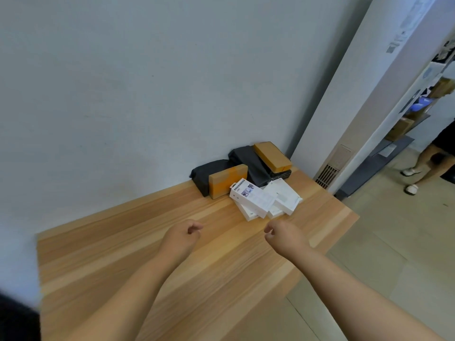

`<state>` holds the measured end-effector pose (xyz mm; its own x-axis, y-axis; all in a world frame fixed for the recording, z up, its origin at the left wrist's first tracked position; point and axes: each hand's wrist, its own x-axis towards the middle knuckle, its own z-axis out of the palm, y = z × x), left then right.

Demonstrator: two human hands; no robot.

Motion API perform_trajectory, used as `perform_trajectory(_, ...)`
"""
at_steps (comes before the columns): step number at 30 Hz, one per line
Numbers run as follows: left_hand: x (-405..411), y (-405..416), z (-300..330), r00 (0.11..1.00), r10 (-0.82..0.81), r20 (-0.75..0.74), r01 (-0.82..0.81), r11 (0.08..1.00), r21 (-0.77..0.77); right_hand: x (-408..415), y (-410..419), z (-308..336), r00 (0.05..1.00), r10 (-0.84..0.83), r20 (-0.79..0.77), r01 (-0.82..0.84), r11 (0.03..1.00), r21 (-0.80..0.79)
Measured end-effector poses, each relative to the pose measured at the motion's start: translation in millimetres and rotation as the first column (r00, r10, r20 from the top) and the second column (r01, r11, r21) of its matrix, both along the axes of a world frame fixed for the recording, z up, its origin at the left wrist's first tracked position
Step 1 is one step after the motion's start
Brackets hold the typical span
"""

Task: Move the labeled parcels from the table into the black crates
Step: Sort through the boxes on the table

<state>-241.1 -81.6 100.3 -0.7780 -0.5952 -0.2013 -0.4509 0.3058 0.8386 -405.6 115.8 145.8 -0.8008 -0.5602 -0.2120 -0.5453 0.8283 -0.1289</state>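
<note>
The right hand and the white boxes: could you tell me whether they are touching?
Apart. The head view shows bare table between the right hand and the white boxes.

Parcels piled on table — both hands empty

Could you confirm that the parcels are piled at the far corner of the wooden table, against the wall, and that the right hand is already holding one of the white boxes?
Not quite. The head view shows the right hand loosely curled and holding nothing, short of the white boxes. The rest stands: the parcels are piled at the far corner of the wooden table, against the wall.
</note>
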Motion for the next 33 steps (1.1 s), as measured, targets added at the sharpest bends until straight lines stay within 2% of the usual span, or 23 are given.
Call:
perform_trajectory(15, -151, 15, -22, 0.948, 0.300, 0.110, -0.303, 0.953, 0.017, -221, -37, -70, 0.972, 0.143, 0.187, -0.163, 0.982, 0.094)
perform_trajectory(18, -173, 23, -27, 0.926, 0.356, 0.130, -0.362, 0.932, 0.025, -250, -48, -82, 0.966, 0.174, 0.192, -0.206, 0.965, 0.160)
perform_trajectory(25, -196, 39, -47, 0.879, 0.435, 0.195, -0.451, 0.892, 0.039, -275, -69, -110, 0.962, 0.236, 0.140, -0.264, 0.935, 0.238)
perform_trajectory(33, -191, 39, -57, 0.852, 0.473, 0.226, -0.488, 0.872, 0.013, -265, -76, -124, 0.967, 0.242, 0.078, -0.252, 0.953, 0.167)
